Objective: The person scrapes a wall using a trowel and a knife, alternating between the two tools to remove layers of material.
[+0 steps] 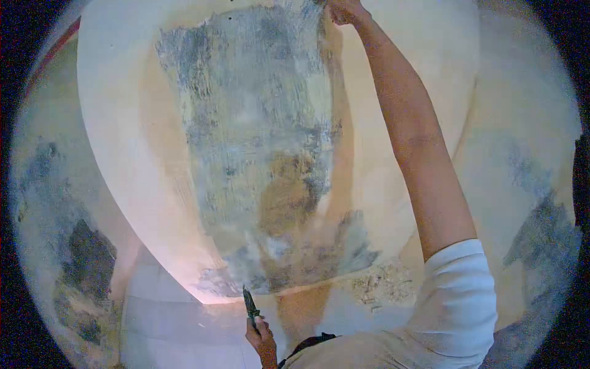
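A large, pale curved surface point(123, 104) fills the middle of the view, with a rough grey patch point(252, 104) spread down its centre. At the bottom, my left hand point(263, 339) is closed around a dark, narrow tool with a pointed tip point(249, 302). Its tip points up at the lower edge of the patch; contact cannot be made out. My right arm stretches up to the top edge, where my right hand point(345, 11) is curled beside the patch's upper right corner. A dark bit shows at its fingers, but the frame cuts it off.
Pale crumbs or flakes point(384, 284) lie on the light floor point(178, 313) at the lower right of the curved surface. Walls with dark, blotchy stains point(89, 252) stand on both sides. A red strip point(55, 52) runs along the upper left.
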A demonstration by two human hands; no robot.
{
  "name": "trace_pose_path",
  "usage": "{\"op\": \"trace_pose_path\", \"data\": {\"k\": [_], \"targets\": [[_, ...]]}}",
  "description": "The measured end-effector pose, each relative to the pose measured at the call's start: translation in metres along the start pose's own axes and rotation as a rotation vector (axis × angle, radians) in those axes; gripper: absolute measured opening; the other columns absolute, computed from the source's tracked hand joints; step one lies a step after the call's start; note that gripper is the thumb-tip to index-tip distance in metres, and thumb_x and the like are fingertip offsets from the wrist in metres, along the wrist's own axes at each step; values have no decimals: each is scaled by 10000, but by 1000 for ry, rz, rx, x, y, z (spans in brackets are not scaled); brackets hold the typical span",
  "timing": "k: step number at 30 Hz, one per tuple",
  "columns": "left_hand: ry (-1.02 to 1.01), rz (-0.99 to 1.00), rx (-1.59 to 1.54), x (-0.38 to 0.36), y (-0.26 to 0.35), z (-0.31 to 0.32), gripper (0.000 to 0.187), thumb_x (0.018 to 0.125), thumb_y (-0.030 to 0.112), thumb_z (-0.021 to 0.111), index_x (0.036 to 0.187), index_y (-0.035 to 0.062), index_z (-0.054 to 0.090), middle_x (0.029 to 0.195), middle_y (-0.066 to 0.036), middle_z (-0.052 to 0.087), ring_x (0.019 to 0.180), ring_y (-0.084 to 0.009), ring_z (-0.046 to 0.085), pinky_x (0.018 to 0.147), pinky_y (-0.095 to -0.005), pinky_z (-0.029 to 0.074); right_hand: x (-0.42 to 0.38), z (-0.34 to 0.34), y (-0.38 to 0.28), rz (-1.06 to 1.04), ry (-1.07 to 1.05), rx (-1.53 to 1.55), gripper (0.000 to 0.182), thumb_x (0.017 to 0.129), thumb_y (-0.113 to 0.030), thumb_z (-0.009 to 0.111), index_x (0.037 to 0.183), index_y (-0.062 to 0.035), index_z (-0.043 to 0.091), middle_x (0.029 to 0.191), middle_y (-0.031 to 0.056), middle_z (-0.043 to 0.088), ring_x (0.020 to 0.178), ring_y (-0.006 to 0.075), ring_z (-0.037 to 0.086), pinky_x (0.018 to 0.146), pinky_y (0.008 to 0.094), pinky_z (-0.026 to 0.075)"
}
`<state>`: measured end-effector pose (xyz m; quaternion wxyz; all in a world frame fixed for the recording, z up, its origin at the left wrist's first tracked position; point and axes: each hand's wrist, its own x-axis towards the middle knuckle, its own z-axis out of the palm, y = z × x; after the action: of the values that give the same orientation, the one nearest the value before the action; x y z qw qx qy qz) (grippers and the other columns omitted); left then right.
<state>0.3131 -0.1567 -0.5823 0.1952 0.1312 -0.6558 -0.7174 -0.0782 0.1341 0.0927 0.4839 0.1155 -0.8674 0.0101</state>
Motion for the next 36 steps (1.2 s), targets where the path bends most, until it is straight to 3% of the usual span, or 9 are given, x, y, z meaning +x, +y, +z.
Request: {"op": "trace_pose_path", "data": {"k": [1, 13, 16, 20, 24, 27, 31, 34, 36], "targets": [[0, -31, -21, -2, -3, -1, 297, 987, 297, 522, 876, 25, 563, 588, 14, 471, 451, -54, 399, 400, -254, 308, -12, -8, -10, 214, -16, 321, 285, 805, -260, 647, 982, -39, 679, 874, 205, 681, 787, 344, 669, 671, 437, 534], [23, -142, -66, 16, -57, -7, 246, 993, 301, 550, 1000, 60, 599, 622, 45, 469, 461, -42, 397, 406, -221, 332, 31, 30, 43, -271, -35, -694, 246, 752, -244, 722, 815, -8, 685, 815, 203, 683, 814, 346, 684, 692, 436, 546], [12, 42, 163, 4, -33, -6, 252, 991, 289, 531, 1019, 49, 603, 644, 29, 485, 504, -61, 417, 448, -242, 344, 39, 10, 24, 329, 17, 863, 251, 747, -253, 727, 792, -8, 692, 807, 210, 684, 829, 353, 688, 710, 418, 556], [54, -104, -38, -1, -15, 5, 280, 990, 294, 534, 904, 30, 567, 597, 24, 471, 453, -43, 395, 399, -238, 309, 45, 12, 44, -220, 6, -685, 298, 724, -230, 785, 951, -53, 708, 895, 203, 680, 831, 355, 668, 708, 428, 555], [4, -124, -152, 1, -37, 3, 196, 983, 259, 577, 955, 65, 576, 598, 42, 463, 425, -29, 395, 351, -219, 296, -36, 5, 9, -332, 42, -515, 662, 722, -130, 799, 1330, -187, 542, 1102, 162, 618, 994, 348, 620, 861, 426, 529], [-42, -92, -84, 4, -32, 3, 205, 978, 265, 583, 936, 64, 574, 596, 39, 464, 425, -28, 391, 357, -223, 301, -51, 1, 1, -425, -38, -548, 598, 747, -214, 802, 1296, -163, 571, 1147, 151, 598, 1025, 332, 610, 905, 421, 512], [-95, -115, 16, 11, -22, 6, 329, 999, 340, 515, 922, 26, 581, 589, 23, 466, 448, -45, 401, 397, -243, 321, -21, -4, -19, 96, -130, -11, 442, 934, -450, 588, 1163, -75, 631, 992, 168, 667, 836, 340, 651, 740, 439, 537], [-114, -7, 45, 14, -15, 10, 366, 1001, 383, 515, 910, 33, 574, 568, 20, 455, 440, -51, 401, 397, -245, 307, 30, 10, 5, -93, -124, -258, 500, 960, -485, 526, 999, -5, 663, 870, 193, 673, 721, 340, 641, 654, 446, 517], [-92, -22, 15, 13, -10, 16, 368, 1001, 386, 515, 903, 35, 568, 566, 17, 457, 438, -54, 403, 396, -247, 307, 44, 17, 10, 272, -67, 471, 507, 942, -483, 554, 950, 13, 660, 857, 194, 666, 728, 326, 638, 650, 442, 507]]}}
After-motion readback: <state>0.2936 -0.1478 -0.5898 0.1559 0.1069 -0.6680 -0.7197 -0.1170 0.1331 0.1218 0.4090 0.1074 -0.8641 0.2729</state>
